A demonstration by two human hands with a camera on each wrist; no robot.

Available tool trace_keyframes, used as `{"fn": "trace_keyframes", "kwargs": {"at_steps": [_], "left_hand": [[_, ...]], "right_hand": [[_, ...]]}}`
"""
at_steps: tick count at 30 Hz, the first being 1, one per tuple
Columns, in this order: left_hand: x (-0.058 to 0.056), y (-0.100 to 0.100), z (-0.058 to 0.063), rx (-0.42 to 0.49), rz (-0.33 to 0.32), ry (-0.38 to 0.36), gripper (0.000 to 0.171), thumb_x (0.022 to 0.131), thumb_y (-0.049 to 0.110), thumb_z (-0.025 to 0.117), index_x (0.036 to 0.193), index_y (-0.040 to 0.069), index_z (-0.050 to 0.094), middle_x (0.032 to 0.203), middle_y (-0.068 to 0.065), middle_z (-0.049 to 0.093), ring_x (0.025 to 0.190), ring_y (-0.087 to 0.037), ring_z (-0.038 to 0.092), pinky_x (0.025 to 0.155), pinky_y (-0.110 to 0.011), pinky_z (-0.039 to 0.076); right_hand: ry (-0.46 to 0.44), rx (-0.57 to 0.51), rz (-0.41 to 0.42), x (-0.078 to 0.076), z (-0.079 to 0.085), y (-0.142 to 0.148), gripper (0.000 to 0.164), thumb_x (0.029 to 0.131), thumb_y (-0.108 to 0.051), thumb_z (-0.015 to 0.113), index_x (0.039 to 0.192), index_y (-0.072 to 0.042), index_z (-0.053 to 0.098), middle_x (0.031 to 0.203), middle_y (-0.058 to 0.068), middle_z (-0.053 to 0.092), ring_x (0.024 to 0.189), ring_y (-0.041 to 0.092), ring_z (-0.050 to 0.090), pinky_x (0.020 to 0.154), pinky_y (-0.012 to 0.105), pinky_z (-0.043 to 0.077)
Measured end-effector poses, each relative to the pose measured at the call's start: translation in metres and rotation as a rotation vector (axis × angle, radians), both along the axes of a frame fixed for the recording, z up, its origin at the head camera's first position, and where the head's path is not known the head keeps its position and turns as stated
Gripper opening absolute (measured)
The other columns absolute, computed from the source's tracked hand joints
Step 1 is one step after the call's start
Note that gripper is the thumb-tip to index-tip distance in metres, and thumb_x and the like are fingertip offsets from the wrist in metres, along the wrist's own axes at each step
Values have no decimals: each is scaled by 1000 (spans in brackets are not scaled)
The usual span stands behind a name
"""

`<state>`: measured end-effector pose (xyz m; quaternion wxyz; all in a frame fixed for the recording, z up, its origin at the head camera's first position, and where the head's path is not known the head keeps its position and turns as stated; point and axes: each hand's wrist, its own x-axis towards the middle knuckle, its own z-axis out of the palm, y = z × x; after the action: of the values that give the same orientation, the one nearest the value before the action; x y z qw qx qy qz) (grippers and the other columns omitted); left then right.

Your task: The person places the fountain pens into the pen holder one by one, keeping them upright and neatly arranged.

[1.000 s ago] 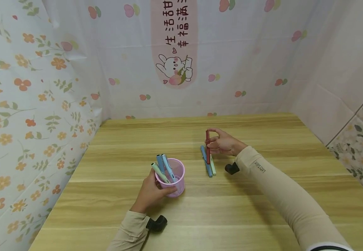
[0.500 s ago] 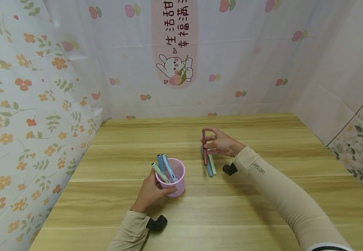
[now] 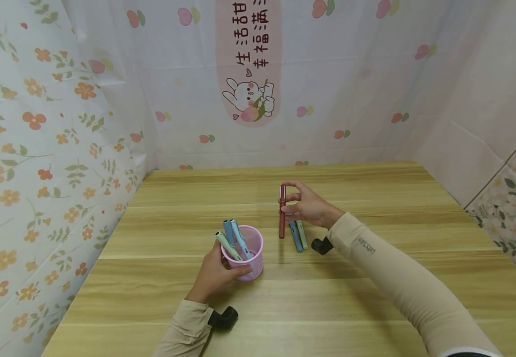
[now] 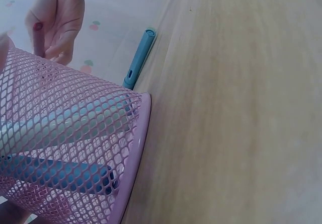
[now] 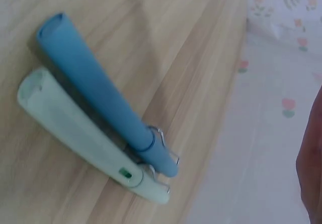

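My left hand (image 3: pixel 216 273) grips the side of a pink mesh pen holder (image 3: pixel 256 269), its thumb across the front. Two blue pens and one pale green pen (image 3: pixel 226 245) lean inside the holder. In my right hand (image 3: pixel 307 204) a dark red pen (image 3: pixel 282 218) is pinched, held upright above the table. Just below that hand, a blue pen (image 5: pixel 100 88) and a pale green pen (image 5: pixel 75 126) lie side by side on the wood, as the right wrist view shows. Mesh wall and pens inside fill the left of the left wrist view, where the left fingers are mostly cut off.
The wood-grain table (image 3: pixel 329 297) runs back to a wall hung with patterned cloth (image 3: pixel 343 89). Flowered cloth (image 3: pixel 39 148) covers the left side. A black wrist camera (image 3: pixel 223 318) sits on the left sleeve, another (image 3: pixel 322 246) on the right.
My right hand has carried the red pen leftward, off from above the two lying pens, toward the holder. The left hand and the holder have stayed put.
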<state>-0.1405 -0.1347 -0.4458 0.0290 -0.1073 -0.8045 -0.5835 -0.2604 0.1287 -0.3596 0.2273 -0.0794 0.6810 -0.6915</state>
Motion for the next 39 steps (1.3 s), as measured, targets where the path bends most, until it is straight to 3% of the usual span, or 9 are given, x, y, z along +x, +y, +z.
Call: {"fn": "trace_keyframes", "kwargs": {"at_steps": [10, 17, 21, 29, 39], "left_hand": [[-1, 0, 3, -34, -12, 23, 82, 69, 13, 89, 135, 2, 41, 123, -17, 59, 111, -32, 60, 92, -45, 51], [-3, -1, 3, -57, -17, 48, 83, 69, 20, 89, 134, 2, 41, 121, -16, 60, 110, -32, 60, 92, -46, 51], [-4, -1, 3, -63, -21, 53, 84, 70, 21, 89, 135, 1, 40, 122, -17, 59, 111, -33, 59, 92, -48, 50], [-3, 2, 6, -67, -19, 33, 86, 70, 23, 89, 137, 4, 38, 122, -15, 59, 111, -31, 59, 92, -47, 51], [-2, 0, 0, -75, 2, 13, 86, 69, 22, 89, 138, 7, 39, 120, -14, 61, 107, -27, 61, 91, -44, 52]], "right_hand": [[73, -45, -50, 11, -1, -8, 75, 92, 12, 56, 151, -14, 19, 112, 18, 49, 89, 25, 64, 92, 54, 49], [134, -109, -103, 22, 1, -16, 72, 91, 12, 57, 148, -15, 24, 112, 19, 46, 100, 40, 62, 88, 54, 51], [173, -124, -130, 27, 1, -21, 74, 90, 11, 59, 149, -16, 22, 114, 21, 46, 93, 34, 65, 83, 48, 55], [299, -94, -167, 36, 4, -30, 78, 88, 13, 62, 149, -15, 22, 116, 21, 48, 86, 26, 65, 78, 47, 57], [487, -52, -161, 47, 1, -38, 79, 87, 14, 61, 149, -13, 20, 121, 27, 46, 87, 27, 63, 73, 44, 58]]}}
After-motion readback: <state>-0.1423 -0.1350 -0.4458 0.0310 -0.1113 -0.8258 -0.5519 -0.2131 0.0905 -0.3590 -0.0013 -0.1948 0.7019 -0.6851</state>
